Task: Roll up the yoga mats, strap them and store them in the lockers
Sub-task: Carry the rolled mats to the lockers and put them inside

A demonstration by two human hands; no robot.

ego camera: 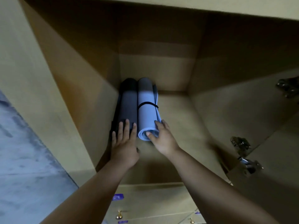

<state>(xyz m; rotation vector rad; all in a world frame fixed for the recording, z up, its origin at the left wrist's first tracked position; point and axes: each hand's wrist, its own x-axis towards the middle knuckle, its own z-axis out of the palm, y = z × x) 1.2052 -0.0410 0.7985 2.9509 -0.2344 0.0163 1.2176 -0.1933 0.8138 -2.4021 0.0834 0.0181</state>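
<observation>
Both my arms reach into the open locker (178,113), a tan wooden compartment whose back wall sits in shadow. Two rolled yoga mats lie side by side on its floor, pushed toward the left wall and running lengthwise from front to back, touching each other along their length. The dark grey mat (127,102) is on the left, right beside the locker's left side panel; the light blue mat (146,110) is just to its right. A thin black strap (148,103) circles the blue mat about midway along the roll. My left hand (124,143) lies flat on the near end of the grey mat, fingers straight and spread, pressing on top of it without curling round it. My right hand (163,139) is at the near end of the blue mat: the thumb presses against the spiral end face while the fingers curve over the right side of the roll, so it has a loose grip on that end. On the right the open locker door (267,159) shows its metal hinges (242,147). Below the opening, the fronts of lower lockers carry small purple labels (118,197) and brass knobs (119,215). Grey floor (24,167) shows at far left.
</observation>
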